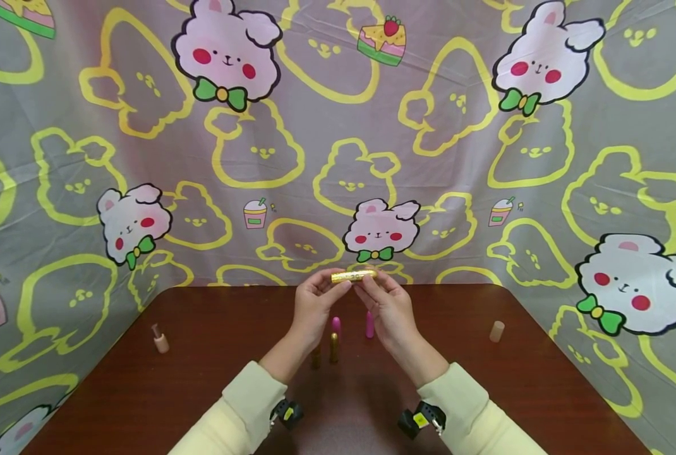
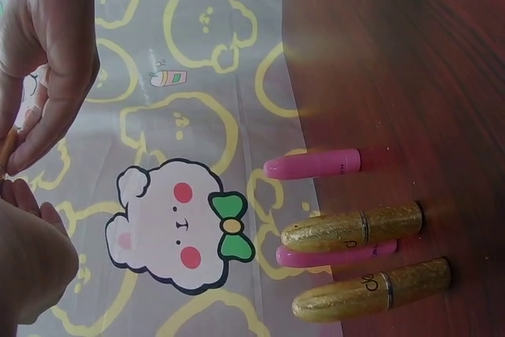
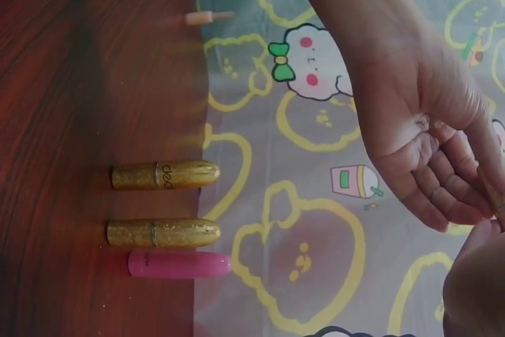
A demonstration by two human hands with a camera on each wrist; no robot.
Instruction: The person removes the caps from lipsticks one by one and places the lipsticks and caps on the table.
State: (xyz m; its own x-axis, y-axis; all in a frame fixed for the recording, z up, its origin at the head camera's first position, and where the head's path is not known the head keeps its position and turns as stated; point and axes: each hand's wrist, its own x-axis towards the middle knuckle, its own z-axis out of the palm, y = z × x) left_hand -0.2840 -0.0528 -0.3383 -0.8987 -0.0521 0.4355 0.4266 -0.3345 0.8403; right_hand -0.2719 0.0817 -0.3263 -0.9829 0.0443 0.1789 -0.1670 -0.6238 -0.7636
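Observation:
A shiny gold bullet-shaped lipstick tube lies level in the air above the table's far edge, one end in each hand. My left hand pinches its left end between thumb and fingers. The right hand grips the right end likewise, its thumb along the near side. Below them, a gold lipstick tube and a second gold tube stand upright, the latter partly behind my left wrist in the head view. Two pink tubes, one left and one right, stand a little farther back.
On the brown table, a small beige bottle with a thin upper part stands far left. A beige cylinder stands at the right. A patterned cloth hangs behind the table and along both sides.

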